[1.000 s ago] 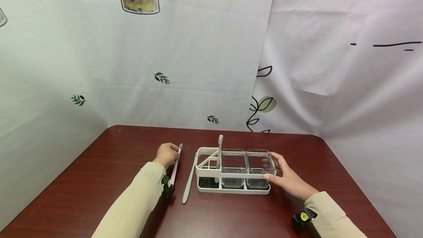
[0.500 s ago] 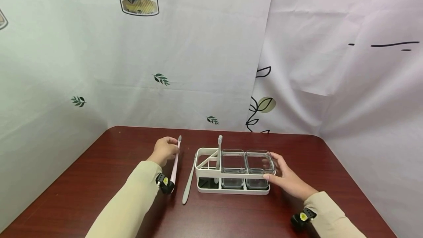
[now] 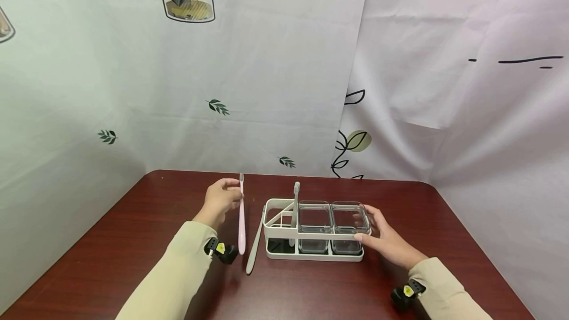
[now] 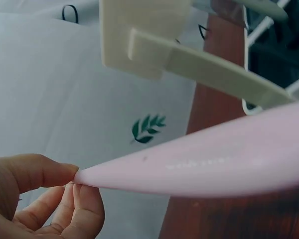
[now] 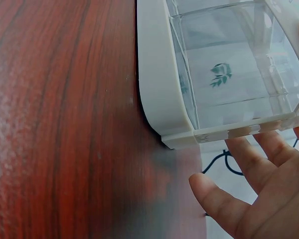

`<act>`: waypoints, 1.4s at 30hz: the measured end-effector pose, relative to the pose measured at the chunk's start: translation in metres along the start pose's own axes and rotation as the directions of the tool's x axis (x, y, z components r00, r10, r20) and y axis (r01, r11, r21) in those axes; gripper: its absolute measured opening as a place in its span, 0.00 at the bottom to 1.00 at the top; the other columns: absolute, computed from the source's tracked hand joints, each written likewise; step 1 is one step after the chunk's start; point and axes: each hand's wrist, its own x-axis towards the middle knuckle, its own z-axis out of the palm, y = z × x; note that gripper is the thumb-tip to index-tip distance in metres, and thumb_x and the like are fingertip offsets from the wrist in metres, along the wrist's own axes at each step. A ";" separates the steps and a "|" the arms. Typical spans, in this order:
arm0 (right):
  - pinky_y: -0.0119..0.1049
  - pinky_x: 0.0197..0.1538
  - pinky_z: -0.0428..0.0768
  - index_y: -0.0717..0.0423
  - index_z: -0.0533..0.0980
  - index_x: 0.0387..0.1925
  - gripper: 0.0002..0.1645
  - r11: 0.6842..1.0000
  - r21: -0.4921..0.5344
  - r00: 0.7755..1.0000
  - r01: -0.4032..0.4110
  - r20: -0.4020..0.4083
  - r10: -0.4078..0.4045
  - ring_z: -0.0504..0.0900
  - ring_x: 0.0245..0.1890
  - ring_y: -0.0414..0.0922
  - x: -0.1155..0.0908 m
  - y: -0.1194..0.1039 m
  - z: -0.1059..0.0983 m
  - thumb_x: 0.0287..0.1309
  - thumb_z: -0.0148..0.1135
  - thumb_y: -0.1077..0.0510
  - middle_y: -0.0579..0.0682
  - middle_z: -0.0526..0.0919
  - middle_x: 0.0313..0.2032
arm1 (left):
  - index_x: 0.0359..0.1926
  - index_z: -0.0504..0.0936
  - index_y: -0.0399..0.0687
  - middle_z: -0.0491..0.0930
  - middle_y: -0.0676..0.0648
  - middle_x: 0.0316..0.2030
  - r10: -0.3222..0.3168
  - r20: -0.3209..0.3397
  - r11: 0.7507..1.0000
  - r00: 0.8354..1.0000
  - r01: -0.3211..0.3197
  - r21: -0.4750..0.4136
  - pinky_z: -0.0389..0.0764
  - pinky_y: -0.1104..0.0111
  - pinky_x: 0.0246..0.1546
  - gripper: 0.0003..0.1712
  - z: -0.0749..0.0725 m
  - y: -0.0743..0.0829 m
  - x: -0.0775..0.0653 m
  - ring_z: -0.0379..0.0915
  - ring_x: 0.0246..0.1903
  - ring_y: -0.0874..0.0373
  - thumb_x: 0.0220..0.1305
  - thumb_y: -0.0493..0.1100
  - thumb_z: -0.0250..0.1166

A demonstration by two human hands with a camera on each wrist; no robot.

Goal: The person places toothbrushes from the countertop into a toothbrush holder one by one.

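Note:
My left hand (image 3: 221, 198) pinches a pink toothbrush (image 3: 242, 226) near its head, with the bristles up and the handle's thick end down. In the left wrist view, the pink handle (image 4: 204, 164) tapers toward the thumb and fingers. My right hand (image 3: 386, 240) holds the right end of a white toothbrush holder (image 3: 311, 257); the thumb lies at its front rail and the fingers are around its end. Two clear cups (image 3: 349, 217) sit in the holder's middle and right sections. A grey toothbrush (image 3: 296, 204) stands upright in a left slot.
Another grey toothbrush (image 3: 255, 246) lies on the dark red table (image 3: 302, 290), between the pink one and the holder. A printed white cloth (image 3: 275, 63) hangs behind the table and along its sides.
My left hand has moved up and slightly left with the pink toothbrush, which has swung from slanted to nearly upright. The right hand and the holder stay in place.

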 end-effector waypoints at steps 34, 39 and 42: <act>0.25 0.53 0.73 0.58 0.49 0.69 0.43 1.000 0.003 1.000 -0.005 -0.001 0.005 0.67 0.62 0.65 -0.001 0.002 0.000 0.61 0.64 0.58 0.67 0.66 0.62 | 0.50 0.69 0.36 0.76 0.53 0.29 0.212 -0.154 0.860 0.965 -0.259 -0.439 0.80 0.72 0.29 0.23 0.029 0.055 -0.054 0.75 0.27 0.64 0.54 0.19 0.58; 0.25 0.53 0.73 0.57 0.49 0.69 0.44 1.000 0.001 1.000 -0.014 -0.001 0.014 0.67 0.62 0.64 -0.001 0.002 0.000 0.60 0.64 0.58 0.67 0.65 0.63 | 0.50 0.69 0.37 0.75 0.52 0.30 0.229 -0.211 0.833 0.950 -0.303 -0.463 0.79 0.73 0.28 0.23 0.034 0.057 -0.057 0.74 0.28 0.65 0.53 0.19 0.58; 0.25 0.53 0.73 0.57 0.49 0.69 0.44 1.000 0.005 1.000 -0.015 -0.002 0.015 0.67 0.62 0.64 -0.001 0.002 0.001 0.60 0.64 0.58 0.67 0.65 0.63 | 0.49 0.70 0.37 0.74 0.50 0.31 0.245 -0.252 0.812 0.936 -0.340 -0.475 0.80 0.74 0.28 0.23 0.038 0.059 -0.059 0.74 0.28 0.65 0.53 0.18 0.57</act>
